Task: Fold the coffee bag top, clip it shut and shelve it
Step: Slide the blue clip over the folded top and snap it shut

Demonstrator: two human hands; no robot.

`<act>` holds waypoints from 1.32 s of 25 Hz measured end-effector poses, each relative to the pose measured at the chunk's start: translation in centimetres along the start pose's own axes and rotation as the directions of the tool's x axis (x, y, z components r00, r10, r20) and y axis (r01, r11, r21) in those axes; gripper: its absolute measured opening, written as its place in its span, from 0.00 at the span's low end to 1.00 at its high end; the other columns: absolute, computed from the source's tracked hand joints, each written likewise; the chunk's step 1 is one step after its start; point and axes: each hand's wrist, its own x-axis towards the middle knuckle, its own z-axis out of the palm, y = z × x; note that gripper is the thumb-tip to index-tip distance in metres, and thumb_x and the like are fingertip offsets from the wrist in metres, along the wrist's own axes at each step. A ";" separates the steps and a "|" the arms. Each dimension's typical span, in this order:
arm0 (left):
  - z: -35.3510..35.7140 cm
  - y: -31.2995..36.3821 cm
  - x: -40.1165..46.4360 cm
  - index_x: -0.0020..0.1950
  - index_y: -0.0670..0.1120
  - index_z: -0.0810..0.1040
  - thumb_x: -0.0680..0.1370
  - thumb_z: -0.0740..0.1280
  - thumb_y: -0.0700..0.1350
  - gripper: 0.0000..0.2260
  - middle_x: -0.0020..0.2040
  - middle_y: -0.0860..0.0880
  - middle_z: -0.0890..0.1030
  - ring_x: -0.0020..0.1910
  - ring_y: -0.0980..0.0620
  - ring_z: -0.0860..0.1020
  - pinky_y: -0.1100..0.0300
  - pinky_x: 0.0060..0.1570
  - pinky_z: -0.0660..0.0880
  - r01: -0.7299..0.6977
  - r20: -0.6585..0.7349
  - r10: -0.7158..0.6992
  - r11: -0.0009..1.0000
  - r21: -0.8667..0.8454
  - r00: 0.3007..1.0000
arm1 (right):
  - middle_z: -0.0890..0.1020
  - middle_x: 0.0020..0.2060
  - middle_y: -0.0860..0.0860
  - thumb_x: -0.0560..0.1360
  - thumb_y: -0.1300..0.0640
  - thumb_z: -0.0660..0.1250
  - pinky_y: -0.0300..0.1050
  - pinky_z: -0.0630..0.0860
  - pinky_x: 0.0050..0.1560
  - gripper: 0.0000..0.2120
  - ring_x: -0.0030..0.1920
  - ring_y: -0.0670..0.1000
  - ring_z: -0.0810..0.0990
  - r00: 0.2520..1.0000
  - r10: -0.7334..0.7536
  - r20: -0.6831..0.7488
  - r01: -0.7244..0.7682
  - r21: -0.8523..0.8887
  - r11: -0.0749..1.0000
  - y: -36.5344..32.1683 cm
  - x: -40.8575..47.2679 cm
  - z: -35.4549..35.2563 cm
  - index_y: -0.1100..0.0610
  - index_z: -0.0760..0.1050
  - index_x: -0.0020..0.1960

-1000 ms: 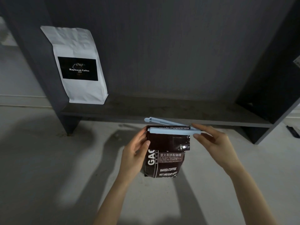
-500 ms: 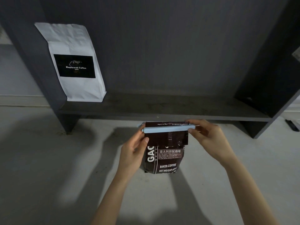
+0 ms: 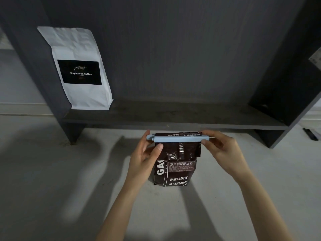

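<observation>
A dark brown coffee bag (image 3: 175, 169) with white lettering stands upright on the pale floor just in front of the shelf. Its top is folded over, and a long light-blue clip (image 3: 177, 139) lies closed across the fold. My left hand (image 3: 145, 159) holds the bag's left side, thumb pressed just under the clip's hinge end. My right hand (image 3: 221, 151) pinches the clip's right end between thumb and fingers. The dark grey shelf board (image 3: 173, 119) runs right behind the bag.
A white coffee bag (image 3: 81, 68) with a black label leans at the left end of the shelf. Dark side panels (image 3: 284, 80) close the shelf on both sides. A small dark object (image 3: 310, 134) lies on the floor at the far right.
The clip's upper arm stood raised one second ago; it now lies shut flat over the folded top. My right hand moved in to the clip's right end.
</observation>
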 end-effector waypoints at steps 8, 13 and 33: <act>1.0 0.7 -0.1 0.61 0.47 0.72 0.74 0.64 0.43 0.15 0.47 0.57 0.81 0.43 0.67 0.79 0.77 0.37 0.72 0.080 -0.026 -0.083 0.990 -0.113 0.996 | 0.79 0.41 0.45 0.72 0.62 0.65 0.27 0.72 0.38 0.09 0.42 0.44 0.77 1.000 -0.015 -0.006 0.015 -0.009 1.000 0.3 -0.3 0.0 0.49 0.75 0.49; 0.8 1.0 -0.5 0.52 0.51 0.76 0.74 0.63 0.45 0.07 0.46 0.55 0.82 0.44 0.64 0.80 0.74 0.38 0.74 0.062 -0.011 -0.064 0.994 -0.091 0.998 | 0.78 0.48 0.48 0.72 0.61 0.64 0.26 0.73 0.40 0.11 0.46 0.44 0.77 0.999 -0.012 0.039 0.013 -0.030 0.999 -0.3 -0.2 -0.2 0.45 0.73 0.49; 0.3 0.4 -0.1 0.53 0.48 0.78 0.75 0.63 0.45 0.09 0.40 0.57 0.84 0.42 0.63 0.81 0.74 0.37 0.73 0.050 -0.024 -0.053 0.993 -0.106 0.998 | 0.79 0.57 0.52 0.71 0.53 0.65 0.54 0.67 0.64 0.14 0.56 0.53 0.76 0.950 -0.129 0.285 0.245 -0.421 0.873 -5.5 1.3 4.6 0.52 0.75 0.56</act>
